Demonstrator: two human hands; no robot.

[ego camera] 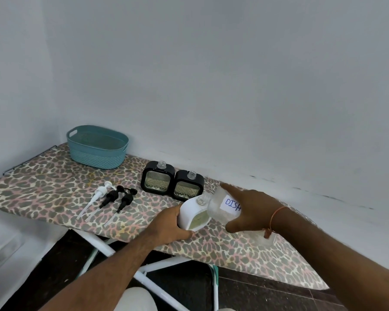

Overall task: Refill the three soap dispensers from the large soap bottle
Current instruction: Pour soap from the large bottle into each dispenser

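Left hand (166,223): gripped the white dispenser (194,215) from its left side, fingers curled round its body, thumb along the bench at its base.
Right hand (252,209): held the big bottle (222,204), fingers wrapped over it, forefinger stretched along its top.
Big bottle: clear, tipped down to the left, its mouth just at the open neck of the white dispenser; a white label on it read "DISH".
White dispenser: stood on the near edge of the bench, pump off, yellow-green soap showing through its front window.
Black dispensers: two, side by side and touching, behind the white one; the left (158,179) and the right (188,186) both stood upright with open necks and patterned windows.
Pumps: three lay in a row left of the dispensers, one white pump (97,196) and two black pumps (116,199), tubes pointing toward the near edge.
Basket (97,147): teal, at the far left corner against the wall.
Bench (43,185): an ironing board in a leopard-print cover, on white legs over a dark floor.
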